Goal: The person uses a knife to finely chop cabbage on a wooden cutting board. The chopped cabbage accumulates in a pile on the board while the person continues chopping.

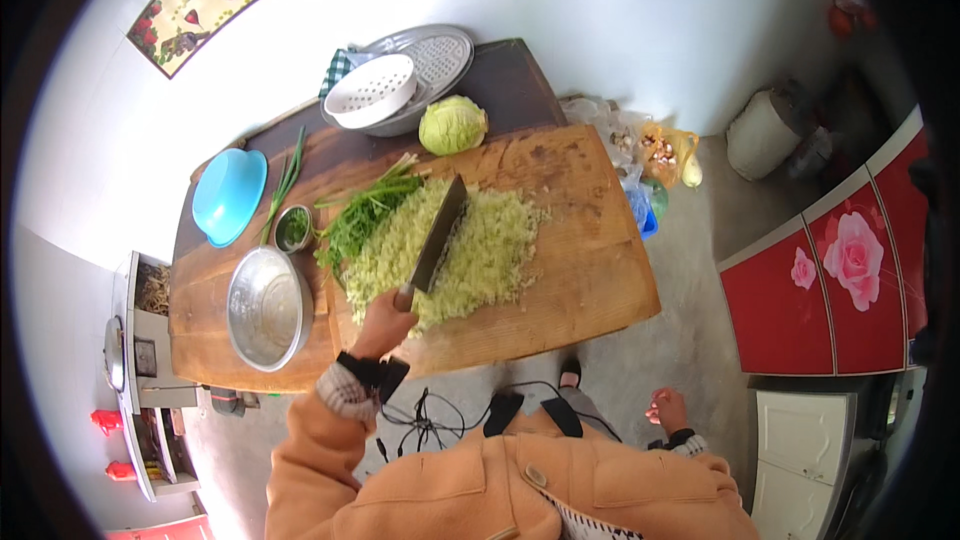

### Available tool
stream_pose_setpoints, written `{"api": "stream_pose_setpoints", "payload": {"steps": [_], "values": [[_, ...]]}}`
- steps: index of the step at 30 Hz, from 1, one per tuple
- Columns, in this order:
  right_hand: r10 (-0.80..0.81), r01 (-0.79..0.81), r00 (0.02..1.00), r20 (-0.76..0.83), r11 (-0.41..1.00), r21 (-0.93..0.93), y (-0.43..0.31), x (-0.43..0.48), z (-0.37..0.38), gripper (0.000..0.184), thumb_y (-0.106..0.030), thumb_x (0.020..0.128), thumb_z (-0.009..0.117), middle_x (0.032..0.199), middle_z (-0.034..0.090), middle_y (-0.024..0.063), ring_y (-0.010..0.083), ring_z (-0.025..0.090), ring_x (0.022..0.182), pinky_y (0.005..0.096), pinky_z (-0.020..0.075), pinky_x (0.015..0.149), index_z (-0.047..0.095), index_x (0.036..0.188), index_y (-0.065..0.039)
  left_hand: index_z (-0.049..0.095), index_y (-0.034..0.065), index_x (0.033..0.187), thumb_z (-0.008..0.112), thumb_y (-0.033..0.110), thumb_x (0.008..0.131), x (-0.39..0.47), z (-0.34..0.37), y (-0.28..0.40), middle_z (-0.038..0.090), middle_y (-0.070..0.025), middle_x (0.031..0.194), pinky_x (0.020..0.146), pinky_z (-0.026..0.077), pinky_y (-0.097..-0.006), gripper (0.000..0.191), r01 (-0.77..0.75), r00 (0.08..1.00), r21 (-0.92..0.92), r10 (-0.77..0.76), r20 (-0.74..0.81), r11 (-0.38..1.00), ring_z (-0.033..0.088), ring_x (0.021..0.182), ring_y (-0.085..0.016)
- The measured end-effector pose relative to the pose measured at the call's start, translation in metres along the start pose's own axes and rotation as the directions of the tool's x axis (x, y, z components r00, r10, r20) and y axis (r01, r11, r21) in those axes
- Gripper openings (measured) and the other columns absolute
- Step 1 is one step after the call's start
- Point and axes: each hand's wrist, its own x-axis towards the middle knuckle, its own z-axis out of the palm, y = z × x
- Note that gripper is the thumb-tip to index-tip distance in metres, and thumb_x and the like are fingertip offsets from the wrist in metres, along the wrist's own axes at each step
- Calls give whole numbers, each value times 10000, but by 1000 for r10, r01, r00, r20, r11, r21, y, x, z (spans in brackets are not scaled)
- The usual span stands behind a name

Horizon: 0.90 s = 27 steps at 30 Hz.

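Note:
My left hand [385, 324] is closed around the handle of a cleaver [440, 236]. Its blade lies over a wide heap of finely chopped pale green vegetable [487, 255] on a thick wooden cutting board [592, 270]. Leafy green herbs [356, 221] with pale stalks rest along the heap's left side. A whole cabbage [452, 125] sits by the board's far edge. Out to the right of the board, my right hand [666, 410] hangs beside my body, fingers loosely bent and nothing seen in them.
Left of the board stand a metal bowl [268, 307], a small cup of chopped greens [293, 229], spring onions [286, 184] and a blue basin [229, 196]. Behind is a white colander [371, 91] in a metal pan. Bags of produce [660, 154] lie on the floor; black cables [424, 420] hang near me.

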Motion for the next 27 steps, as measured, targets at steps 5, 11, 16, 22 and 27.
{"api": "stream_pose_setpoints", "payload": {"steps": [5, 11, 16, 22, 27], "values": [[93, -93, 996, -5, 990, -102, -16, 4, 2, 137, -77, 875, 447, 759, 562, 76, 192, 646, 601, 311, 498, 476, 570, 920, -36, 540, -29, 790, 635, 83, 728, -16, -6, -9, 502, -42, 596, 526, 405, -340, 159, 67, 995, -86, -73, -71, 994, 492, 568, -142], [62, -61, 998, 0, 987, -146, -20, 12, 10, 137, -71, 880, 443, 760, 565, 81, 197, 639, 575, 305, 505, 482, 569, 916, -33, 541, -14, 786, 650, 92, 730, -20, -16, -16, 491, -12, 585, 477, 377, -327, 162, 40, 992, -65, -48, -117, 997, 476, 520, -123], [95, -92, 995, 19, 987, -132, -10, 18, 10, 136, -58, 883, 436, 754, 565, 78, 192, 635, 564, 311, 493, 452, 565, 920, -37, 546, -19, 779, 661, 123, 719, -22, -21, -29, 504, -54, 585, 517, 391, -342, 192, 81, 991, -45, -86, -106, 996, 481, 550, -147], [142, -137, 990, 18, 979, -153, 2, 19, 0, 128, -47, 877, 449, 729, 558, 67, 192, 638, 565, 313, 491, 447, 564, 932, -42, 535, -15, 750, 657, 121, 712, -23, -23, -46, 459, -39, 590, 519, 376, -336, 187, 67, 993, -67, -73, -90, 996, 442, 556, -140], [119, -119, 993, -8, 981, -151, 4, 15, -1, 119, -52, 872, 471, 700, 552, 49, 187, 638, 571, 313, 498, 471, 569, 942, -57, 536, -2, 741, 653, 98, 726, -26, -28, -41, 490, -6, 588, 490, 393, -323, 155, 88, 980, -59, -97, -175, 994, 491, 539, -116]]}}
